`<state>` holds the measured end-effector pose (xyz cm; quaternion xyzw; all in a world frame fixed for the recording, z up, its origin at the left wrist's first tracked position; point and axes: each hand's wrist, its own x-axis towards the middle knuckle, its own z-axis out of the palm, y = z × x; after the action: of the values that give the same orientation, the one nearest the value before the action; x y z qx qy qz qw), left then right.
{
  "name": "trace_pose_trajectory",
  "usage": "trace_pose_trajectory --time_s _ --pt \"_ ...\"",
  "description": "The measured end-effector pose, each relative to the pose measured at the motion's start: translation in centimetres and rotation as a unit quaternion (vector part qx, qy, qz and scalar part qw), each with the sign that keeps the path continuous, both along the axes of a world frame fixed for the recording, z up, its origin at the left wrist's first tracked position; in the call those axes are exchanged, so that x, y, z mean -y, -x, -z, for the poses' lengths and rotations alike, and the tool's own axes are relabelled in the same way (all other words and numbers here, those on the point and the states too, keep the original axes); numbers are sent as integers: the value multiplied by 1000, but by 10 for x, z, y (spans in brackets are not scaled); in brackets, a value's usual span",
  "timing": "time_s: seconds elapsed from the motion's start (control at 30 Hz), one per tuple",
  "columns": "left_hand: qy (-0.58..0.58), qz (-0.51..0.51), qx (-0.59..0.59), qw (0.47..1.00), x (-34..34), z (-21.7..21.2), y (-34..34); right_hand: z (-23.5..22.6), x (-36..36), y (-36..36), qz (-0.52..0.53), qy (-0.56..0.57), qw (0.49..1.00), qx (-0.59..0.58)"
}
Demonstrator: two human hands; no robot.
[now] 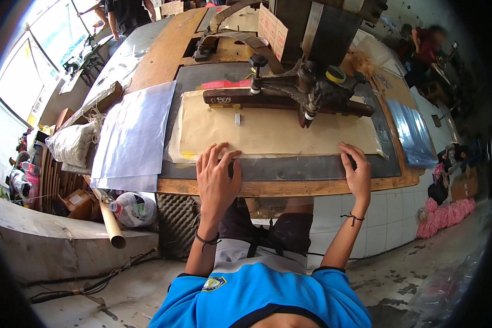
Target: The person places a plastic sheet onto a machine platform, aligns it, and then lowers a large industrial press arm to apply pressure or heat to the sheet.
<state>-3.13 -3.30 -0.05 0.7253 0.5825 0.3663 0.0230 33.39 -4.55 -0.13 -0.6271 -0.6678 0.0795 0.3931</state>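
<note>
Right at the near edge of the bench (290,188), the left hand (217,177) lies flat with fingers spread, palm down on the near left corner of the tan sheet (273,131); it presses rather than grasps, nothing closed in it. The right hand (357,172) rests at the sheet's near right corner, fingers bent over the edge, and whether they pinch the sheet or only bear on it is hard to tell from here. The tan sheet lies across a dark pad (279,167) that covers the middle of the bench, its far edge under a dark metal press arm (290,93) with a long wooden bar. Beneath the tan sheet, a clear film seems to stick out along the near edge. Left of the pad, a stack of clear plastic sheets (134,131) hangs over the bench's left side. Another clear sheet (415,134) lies at the right end. A cardboard tube (111,221) leans below the near left corner.
</note>
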Motion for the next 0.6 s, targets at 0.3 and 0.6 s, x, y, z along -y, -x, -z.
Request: trace_pose_trajectory --time_s 0.3,0.6 --pt "13 -5 -41 999 0 3 2 2 0 -1 -4 -2 1000 6" --pt "19 -3 -57 998 1 6 1 2 -1 -2 -8 -2 1000 14"
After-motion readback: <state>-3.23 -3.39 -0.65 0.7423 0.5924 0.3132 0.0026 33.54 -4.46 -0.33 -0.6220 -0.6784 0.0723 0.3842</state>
